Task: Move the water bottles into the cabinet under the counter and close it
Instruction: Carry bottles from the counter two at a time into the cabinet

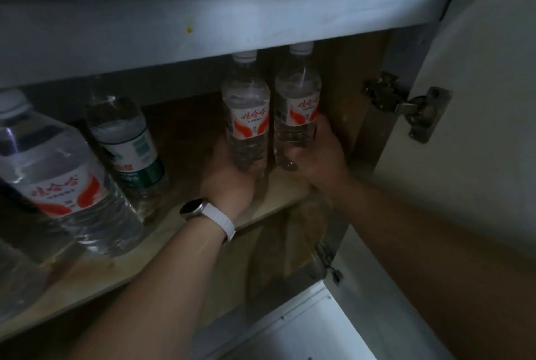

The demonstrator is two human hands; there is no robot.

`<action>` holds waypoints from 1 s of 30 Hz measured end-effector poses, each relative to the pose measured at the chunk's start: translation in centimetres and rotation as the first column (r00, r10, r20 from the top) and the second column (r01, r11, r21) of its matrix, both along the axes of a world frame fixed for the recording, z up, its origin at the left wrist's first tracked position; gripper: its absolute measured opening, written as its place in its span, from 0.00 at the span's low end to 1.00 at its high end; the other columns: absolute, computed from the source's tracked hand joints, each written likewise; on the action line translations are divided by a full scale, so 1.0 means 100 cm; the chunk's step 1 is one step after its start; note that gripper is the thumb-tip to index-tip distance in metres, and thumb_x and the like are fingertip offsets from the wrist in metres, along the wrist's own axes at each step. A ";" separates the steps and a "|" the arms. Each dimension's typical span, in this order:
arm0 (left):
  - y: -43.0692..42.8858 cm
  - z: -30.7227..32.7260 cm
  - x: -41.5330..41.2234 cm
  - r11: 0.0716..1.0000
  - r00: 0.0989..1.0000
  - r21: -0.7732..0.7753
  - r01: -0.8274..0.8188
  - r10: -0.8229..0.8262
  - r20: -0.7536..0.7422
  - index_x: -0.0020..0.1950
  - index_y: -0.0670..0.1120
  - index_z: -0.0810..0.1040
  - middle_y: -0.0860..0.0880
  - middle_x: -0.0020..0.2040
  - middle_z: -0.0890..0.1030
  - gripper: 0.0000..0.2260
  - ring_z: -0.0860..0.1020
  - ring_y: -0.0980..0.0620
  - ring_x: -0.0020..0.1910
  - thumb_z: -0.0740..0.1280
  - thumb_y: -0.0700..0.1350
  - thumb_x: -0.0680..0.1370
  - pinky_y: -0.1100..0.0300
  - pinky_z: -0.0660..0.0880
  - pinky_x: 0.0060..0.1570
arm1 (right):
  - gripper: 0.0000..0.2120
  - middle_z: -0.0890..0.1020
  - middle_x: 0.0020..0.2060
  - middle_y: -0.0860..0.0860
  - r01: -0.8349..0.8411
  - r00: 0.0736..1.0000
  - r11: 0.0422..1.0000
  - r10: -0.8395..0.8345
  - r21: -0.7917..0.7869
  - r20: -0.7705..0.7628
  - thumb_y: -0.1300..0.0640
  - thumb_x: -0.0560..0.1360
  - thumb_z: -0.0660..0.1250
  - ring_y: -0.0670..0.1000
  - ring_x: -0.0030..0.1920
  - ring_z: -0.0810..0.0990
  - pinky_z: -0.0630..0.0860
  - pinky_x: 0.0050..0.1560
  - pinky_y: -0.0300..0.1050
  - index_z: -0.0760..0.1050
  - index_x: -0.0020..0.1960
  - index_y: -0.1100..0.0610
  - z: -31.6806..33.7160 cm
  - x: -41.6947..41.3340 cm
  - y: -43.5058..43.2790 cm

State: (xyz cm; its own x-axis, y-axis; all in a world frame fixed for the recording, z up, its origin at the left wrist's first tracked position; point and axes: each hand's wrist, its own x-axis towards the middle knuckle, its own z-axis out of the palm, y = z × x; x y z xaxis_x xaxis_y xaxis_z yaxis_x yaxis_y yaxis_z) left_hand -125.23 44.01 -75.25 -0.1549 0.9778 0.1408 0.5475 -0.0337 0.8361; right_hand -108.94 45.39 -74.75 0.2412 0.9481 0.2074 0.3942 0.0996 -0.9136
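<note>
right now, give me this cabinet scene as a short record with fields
left hand: grips left bottle low down
right hand: grips right bottle low down
held pair: upright, side by side, inside cabinet
also on shelf: green-label bottle, large red-label bottle, both at left
cabinet door: open, at right

Glossy clear plastic bottles (246, 110), wooden shelf (185, 243)

Bare shelf (185, 127) lies open between green-labelled bottle (130, 151) and held bottles (246, 116).
</note>
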 end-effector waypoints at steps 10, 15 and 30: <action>0.024 0.006 0.014 0.997 0.998 -0.051 0.057 -0.057 0.006 0.75 0.54 0.65 0.48 0.71 0.74 0.31 0.75 0.43 0.66 0.71 0.58 0.76 0.56 0.67 0.54 | 0.29 0.78 0.58 0.42 0.050 0.998 0.998 -0.050 0.024 -0.030 0.49 0.70 0.77 0.42 0.56 0.75 0.71 0.55 0.41 0.69 0.67 0.48 -0.008 -0.002 0.010; 0.022 0.012 0.013 0.996 0.998 -0.075 0.057 -0.057 0.002 0.73 0.53 0.67 0.47 0.69 0.75 0.29 0.76 0.41 0.65 0.71 0.59 0.75 0.55 0.69 0.55 | 0.29 0.80 0.61 0.48 0.066 0.998 0.997 -0.066 0.027 0.004 0.50 0.70 0.78 0.51 0.62 0.78 0.74 0.60 0.46 0.69 0.66 0.50 -0.006 -0.005 0.014; 0.016 0.014 0.013 0.996 0.997 -0.057 0.069 -0.068 0.022 0.70 0.54 0.71 0.47 0.67 0.77 0.23 0.77 0.42 0.65 0.71 0.56 0.77 0.54 0.70 0.57 | 0.33 0.79 0.64 0.54 0.021 0.999 0.999 -0.022 0.035 0.046 0.53 0.71 0.78 0.55 0.64 0.77 0.71 0.59 0.40 0.67 0.70 0.59 -0.003 0.003 0.018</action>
